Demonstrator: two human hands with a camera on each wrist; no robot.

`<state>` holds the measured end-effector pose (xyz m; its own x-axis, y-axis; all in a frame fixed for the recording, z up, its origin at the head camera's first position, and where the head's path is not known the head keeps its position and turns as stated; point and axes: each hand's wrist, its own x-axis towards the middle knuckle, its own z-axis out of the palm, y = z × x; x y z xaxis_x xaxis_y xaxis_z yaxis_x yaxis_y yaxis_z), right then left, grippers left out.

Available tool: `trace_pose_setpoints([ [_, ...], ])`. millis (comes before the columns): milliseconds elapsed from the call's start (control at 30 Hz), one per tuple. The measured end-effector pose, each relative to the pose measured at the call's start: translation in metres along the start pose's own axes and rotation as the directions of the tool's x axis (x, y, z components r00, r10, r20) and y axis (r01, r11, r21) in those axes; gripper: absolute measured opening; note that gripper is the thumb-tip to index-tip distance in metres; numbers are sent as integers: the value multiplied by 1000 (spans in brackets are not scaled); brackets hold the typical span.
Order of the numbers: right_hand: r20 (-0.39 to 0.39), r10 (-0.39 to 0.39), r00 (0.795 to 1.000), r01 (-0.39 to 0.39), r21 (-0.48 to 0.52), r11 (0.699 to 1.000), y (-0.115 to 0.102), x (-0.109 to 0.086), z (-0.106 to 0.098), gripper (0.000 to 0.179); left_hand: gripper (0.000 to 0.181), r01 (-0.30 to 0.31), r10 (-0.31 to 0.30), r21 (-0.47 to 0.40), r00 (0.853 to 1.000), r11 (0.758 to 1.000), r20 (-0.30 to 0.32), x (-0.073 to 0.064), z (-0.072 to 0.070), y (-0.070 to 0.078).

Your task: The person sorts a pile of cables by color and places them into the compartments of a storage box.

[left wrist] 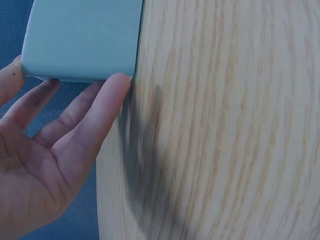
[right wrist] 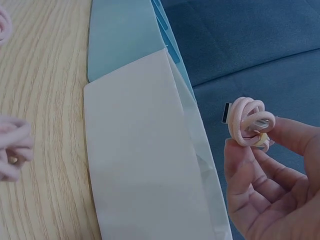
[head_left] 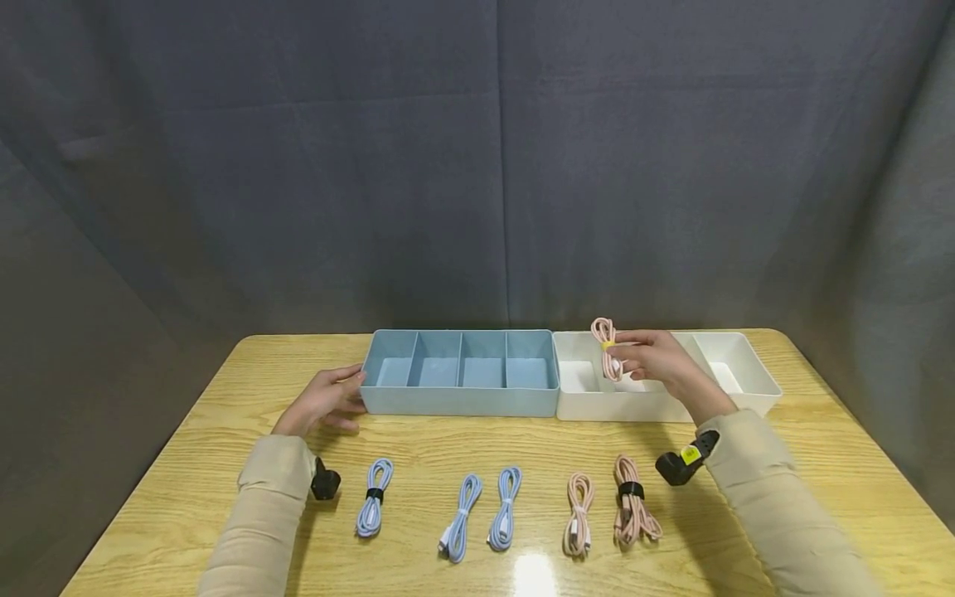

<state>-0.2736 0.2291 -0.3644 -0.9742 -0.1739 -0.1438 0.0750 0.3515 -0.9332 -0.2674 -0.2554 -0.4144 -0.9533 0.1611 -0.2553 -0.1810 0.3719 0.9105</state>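
My right hand point(head_left: 653, 358) pinches a coiled pink cable point(head_left: 606, 348) with a yellow tie above the white divided box point(head_left: 656, 406). In the right wrist view the pink coil point(right wrist: 247, 122) sits between thumb and fingertips, its dark plug end pointing away. My left hand point(head_left: 326, 398) touches the left end of the blue divided box point(head_left: 462, 401). Seen from the left wrist, that hand point(left wrist: 55, 125) has its fingers extended, fingertips against the end wall of the blue box point(left wrist: 82, 40). The two boxes stand end to end.
On the wooden table point(head_left: 418, 444) in front of the boxes lie a blue cable with black tie point(head_left: 374, 497), two more blue cables point(head_left: 460, 518) point(head_left: 505, 508), a pink cable point(head_left: 579, 514) and a pink cable with black tie point(head_left: 632, 502). A grey curtain point(head_left: 373, 166) hangs behind.
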Motion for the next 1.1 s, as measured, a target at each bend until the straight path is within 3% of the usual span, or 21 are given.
trace_pose_setpoints([
  [133,-5,6,1000,-6,14,1000,0,4,5,51,64,24,-24,1,999,1000,-25,-1,1,1],
  [333,-17,-3,1000,3,38,999,4,8,11,48,66,79,-78,10,995,997,-61,7,-2,-8],
  [567,-52,-3,999,4,20,1000,16,9,12,46,69,40,-40,-16,999,999,-21,-1,0,-4],
  [733,-58,-9,998,9,1,1000,19,5,10,48,68,62,-63,-12,998,998,-28,3,-1,-6],
  [867,-42,-21,999,21,-15,1000,16,-2,8,45,70,26,-27,-25,1000,999,-3,3,-1,-6],
  [1100,-13,-25,1000,25,-36,999,11,-15,7,42,71,15,-15,-36,1000,999,-2,7,-4,-12],
])
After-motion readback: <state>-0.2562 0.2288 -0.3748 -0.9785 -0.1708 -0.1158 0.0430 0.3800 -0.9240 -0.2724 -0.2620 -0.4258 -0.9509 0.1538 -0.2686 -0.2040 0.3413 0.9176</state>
